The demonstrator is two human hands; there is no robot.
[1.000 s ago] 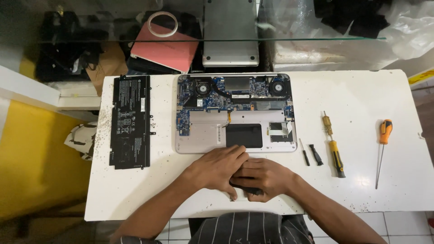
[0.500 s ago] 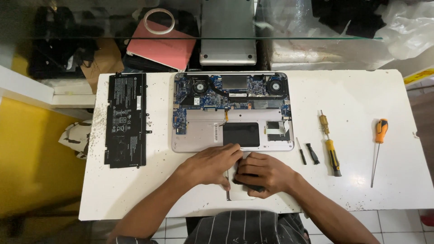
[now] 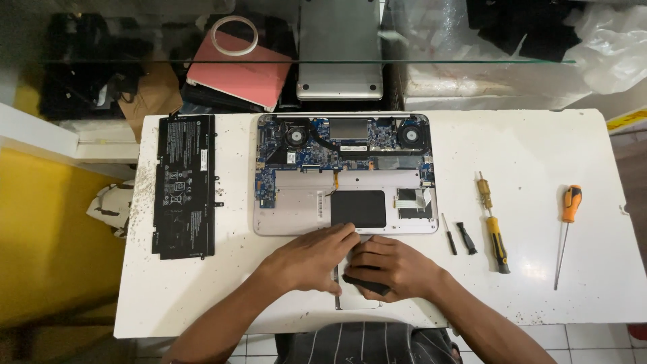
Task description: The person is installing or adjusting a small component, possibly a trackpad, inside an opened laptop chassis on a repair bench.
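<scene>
- Small pale panel (image 3: 356, 296) lies flat under both hands, at the table's near edge; which way its long axis runs is hidden
- left hand (image 3: 311, 258) presses on it, fingers curled; right hand (image 3: 391, 267) pinches a dark piece (image 3: 365, 283) against it
- opened laptop (image 3: 345, 174) just beyond the fingertips; black battery (image 3: 183, 185) well off to the left; screwdrivers (image 3: 495, 232) to the right

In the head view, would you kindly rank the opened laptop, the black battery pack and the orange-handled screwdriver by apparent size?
1. Opened laptop
2. Black battery pack
3. Orange-handled screwdriver
All lie flat on the same table, so the order looks reliable.
</scene>
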